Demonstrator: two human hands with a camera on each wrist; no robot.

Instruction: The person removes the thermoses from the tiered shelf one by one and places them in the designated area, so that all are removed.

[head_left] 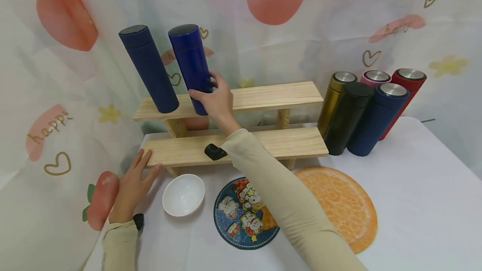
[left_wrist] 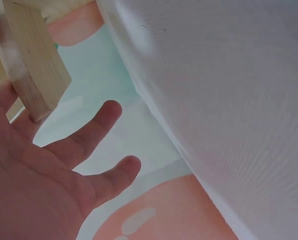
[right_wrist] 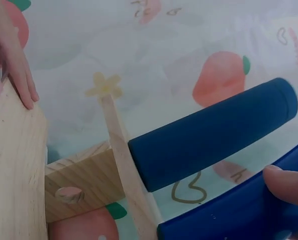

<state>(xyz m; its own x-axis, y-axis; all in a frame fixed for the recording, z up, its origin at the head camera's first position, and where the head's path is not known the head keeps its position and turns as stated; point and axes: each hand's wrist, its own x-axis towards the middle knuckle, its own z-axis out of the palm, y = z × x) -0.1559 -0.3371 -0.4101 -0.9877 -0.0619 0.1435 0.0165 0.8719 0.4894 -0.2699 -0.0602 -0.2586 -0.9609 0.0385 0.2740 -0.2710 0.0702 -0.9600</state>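
My right hand (head_left: 216, 97) grips a glossy blue thermos bottle (head_left: 192, 64) low on its body, thumb on the near side. The bottle stands upright at the upper board (head_left: 263, 97) of a two-step wooden rack. To its left on the same board is a matte dark blue thermos (head_left: 150, 70), also seen in the right wrist view. My left hand (head_left: 133, 185) rests at the left end of the lower board (head_left: 180, 150), fingers spread. In the left wrist view two fingers (left_wrist: 101, 117) extend past the board's end (left_wrist: 38, 75).
Gold (head_left: 335, 99), black (head_left: 348, 118), pink (head_left: 375, 77), blue (head_left: 378, 118) and red (head_left: 408, 83) thermoses stand right of the rack. In front lie a white bowl (head_left: 183, 195), a cartoon mat (head_left: 241, 221) and an orange round mat (head_left: 342, 204). A printed cloth hangs behind.
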